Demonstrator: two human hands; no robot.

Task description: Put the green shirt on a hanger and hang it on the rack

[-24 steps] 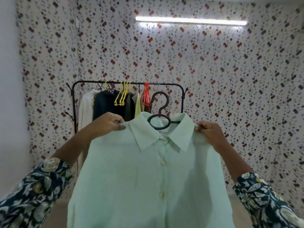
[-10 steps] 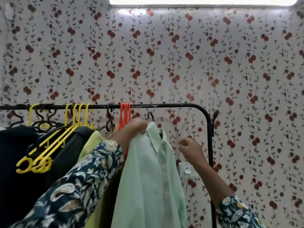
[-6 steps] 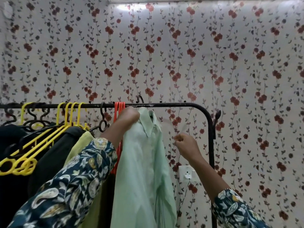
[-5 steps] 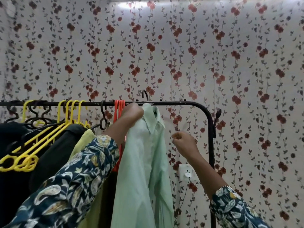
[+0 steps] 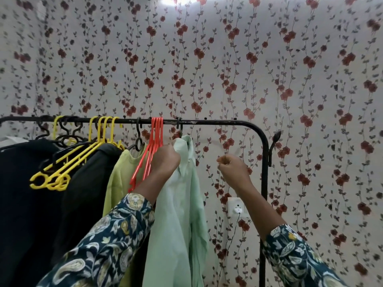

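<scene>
The pale green shirt (image 5: 182, 214) hangs edge-on from the black rack's top bar (image 5: 217, 122), on a black hanger whose hook (image 5: 179, 126) sits over the bar. My left hand (image 5: 165, 160) grips the shirt's shoulder just below the collar. My right hand (image 5: 232, 167) hovers to the right of the shirt, fingers curled, apart from the fabric and holding nothing I can see.
Left of the shirt hang several red hangers (image 5: 153, 146), a yellow-green top (image 5: 122, 172), several yellow hangers (image 5: 66, 166) and dark garments (image 5: 31, 193). The rack's right post (image 5: 264, 183) stands close to my right hand. A wall socket (image 5: 237, 208) sits behind on the floral wall.
The shirt went from being held up in front of me to hanging on the bar; its hook now sits over the rail. My right hand let go and drew away to the right.
</scene>
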